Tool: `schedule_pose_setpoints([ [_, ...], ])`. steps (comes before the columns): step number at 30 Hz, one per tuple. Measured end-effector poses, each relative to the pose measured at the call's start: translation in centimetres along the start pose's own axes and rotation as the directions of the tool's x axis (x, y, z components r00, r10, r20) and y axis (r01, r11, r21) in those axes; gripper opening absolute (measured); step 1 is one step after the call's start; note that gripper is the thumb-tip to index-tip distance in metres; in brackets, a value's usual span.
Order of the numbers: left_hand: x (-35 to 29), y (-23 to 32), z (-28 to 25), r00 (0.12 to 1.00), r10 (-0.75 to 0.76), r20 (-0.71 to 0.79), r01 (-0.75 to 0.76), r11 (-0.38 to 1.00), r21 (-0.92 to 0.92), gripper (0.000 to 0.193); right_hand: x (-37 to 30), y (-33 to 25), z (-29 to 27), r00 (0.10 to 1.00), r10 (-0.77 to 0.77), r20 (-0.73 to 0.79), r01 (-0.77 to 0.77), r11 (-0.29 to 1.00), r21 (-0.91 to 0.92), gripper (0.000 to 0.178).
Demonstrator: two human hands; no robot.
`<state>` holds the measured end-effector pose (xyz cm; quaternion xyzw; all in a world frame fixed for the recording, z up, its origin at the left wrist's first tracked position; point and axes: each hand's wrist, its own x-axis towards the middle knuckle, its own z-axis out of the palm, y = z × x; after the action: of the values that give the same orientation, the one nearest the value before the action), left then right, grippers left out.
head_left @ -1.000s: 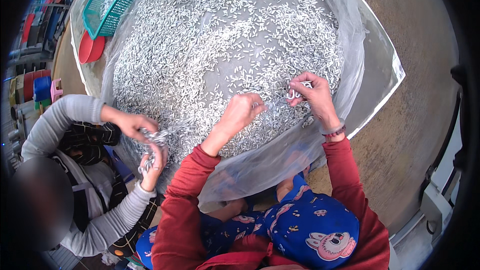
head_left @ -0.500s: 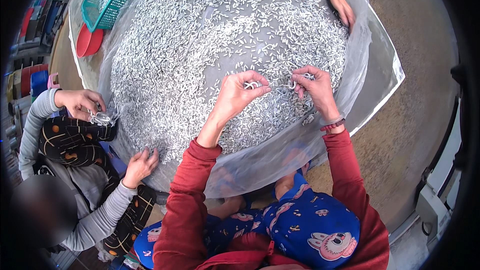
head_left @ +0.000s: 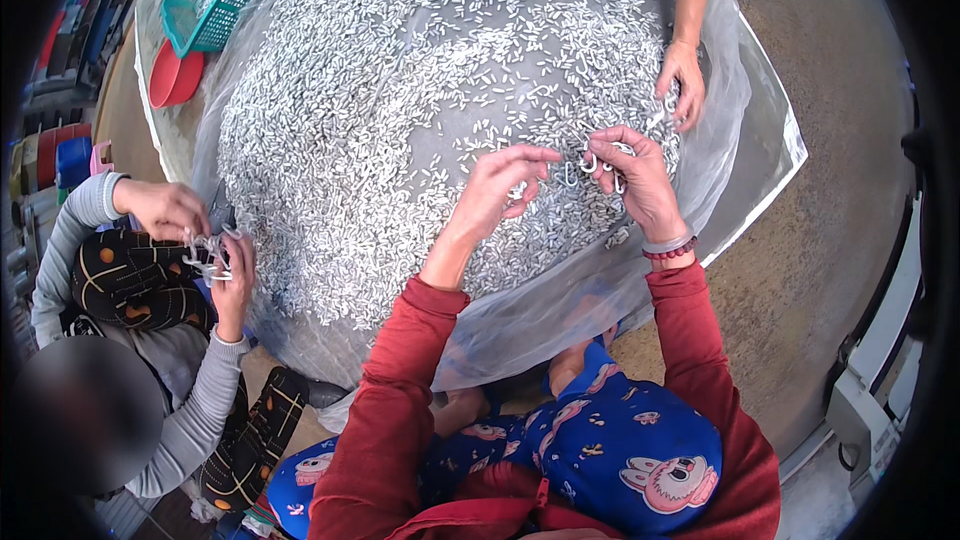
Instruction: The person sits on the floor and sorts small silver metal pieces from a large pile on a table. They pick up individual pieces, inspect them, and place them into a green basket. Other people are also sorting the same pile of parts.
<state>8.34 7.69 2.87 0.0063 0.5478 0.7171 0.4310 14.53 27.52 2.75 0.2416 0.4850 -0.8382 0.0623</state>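
A wide heap of small white and grey pellet-like pieces (head_left: 330, 130) lies before me on a plastic sheet (head_left: 560, 300). Over its near right part, my right hand (head_left: 645, 180) is closed around several white curved hooks (head_left: 617, 180). My left hand (head_left: 487, 190) is just left of it, forefinger stretched toward the right hand. The other left fingers curl around small white hooks (head_left: 517, 191), partly hidden by the palm. Between the hands shows another white hook (head_left: 571, 176); whether it hangs or lies on the heap, I cannot tell.
At left, a person in grey sleeves (head_left: 190, 440) handles a cluster of white hooks (head_left: 210, 255). Another person's hand (head_left: 683, 80) reaches onto the heap at upper right. A green basket (head_left: 215, 25) and red bowl (head_left: 175, 77) stand at the far left.
My left hand has moved slightly right and stretched its forefinger. At left, the person's hands came together on the hook cluster; the upper right hand shifted nearer.
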Motion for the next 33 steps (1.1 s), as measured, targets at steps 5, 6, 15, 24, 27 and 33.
schedule_pose_setpoints([
  [5, 0.9, -1.6, 1.2, 0.929, 0.37, 0.013, -0.33, 0.812, 0.481, 0.017, -0.1, 0.4, 0.7, 0.994, 0.102, 0.041, -0.107, 0.979, 0.174, 0.019],
  [6, 0.9, -1.7, 1.2, 0.914, 0.405, 0.012, -0.35, 0.774, 0.528, 0.016, -0.1, 0.5, 0.9, 0.995, 0.095, 0.012, -0.096, 0.982, 0.164, 0.021],
  [15, -1.5, 0.9, 2.2, 0.834, 0.551, 0.004, -0.352, 0.527, 0.774, 0.014, -0.7, 0.5, 2.8, 0.992, -0.127, -0.015, 0.123, 0.979, -0.161, 0.013],
  [24, -2.4, 1.6, 4.0, 0.71, 0.703, -0.049, -0.334, 0.397, 0.855, 0.013, -1.7, -0.4, 4.7, 0.97, -0.166, -0.178, 0.187, 0.977, 0.105, 0.015],
  [27, -2.5, 1.5, 3.9, 0.714, 0.697, -0.061, -0.336, 0.417, 0.844, 0.013, -2.2, -0.7, 5.0, 0.949, -0.275, -0.154, 0.262, 0.96, -0.101, 0.013],
  [33, -1.9, 0.8, 3.1, 0.714, 0.695, -0.083, -0.448, 0.545, 0.709, 0.013, -2.5, -1.6, 3.9, 0.992, -0.104, -0.065, 0.1, 0.994, -0.052, 0.015],
])
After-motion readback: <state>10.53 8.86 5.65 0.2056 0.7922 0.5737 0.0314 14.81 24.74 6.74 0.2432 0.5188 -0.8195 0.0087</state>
